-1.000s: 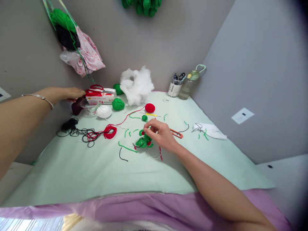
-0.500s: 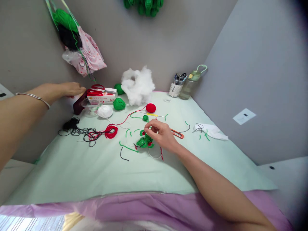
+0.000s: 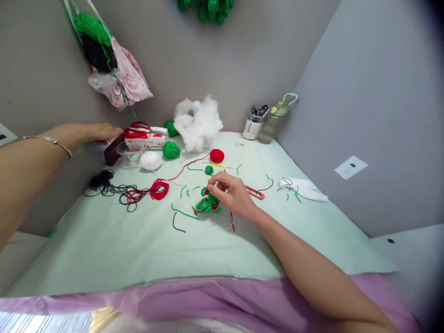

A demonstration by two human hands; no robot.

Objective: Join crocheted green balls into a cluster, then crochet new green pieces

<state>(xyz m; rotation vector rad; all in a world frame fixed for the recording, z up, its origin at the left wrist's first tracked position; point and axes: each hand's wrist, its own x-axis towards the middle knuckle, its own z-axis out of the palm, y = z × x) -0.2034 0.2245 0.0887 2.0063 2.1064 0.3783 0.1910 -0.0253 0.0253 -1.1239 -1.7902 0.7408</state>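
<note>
The right hand (image 3: 233, 192) is hovering over the middle of the tabletop (image 3: 132, 254), just above a green knitted piece (image 3: 204, 206) with red parts, and it is partly covering this piece. Its fingers are bending, and the tips of thumb and forefinger are coming close together; whether they are gripping something thin, I cannot tell. The left hand (image 3: 104, 132) is reaching far to the left side, and its fingers are meeting the upper end of a dark red object (image 3: 113, 151). This object is leaning at a slant; how firmly the hand is grasping it, I cannot tell.

Just beside it, red-handled scissors (image 3: 138, 131) are lying on a white and red box (image 3: 152, 143). A clear container (image 3: 129, 160) is standing in front of the box, and a white yarn ball (image 3: 150, 160) is resting next to it. Nearer to the person, black yarn (image 3: 102, 178) is tangling with red yarn (image 3: 160, 189).

Around the green piece, cut threads are lying scattered, and a thin white strand (image 3: 222, 228) is curving below the right hand. An orange tool (image 3: 255, 192) is lying just beyond this hand, and a yellow-handled hook (image 3: 218, 165) is lying near a red yarn ball (image 3: 217, 156).
</note>
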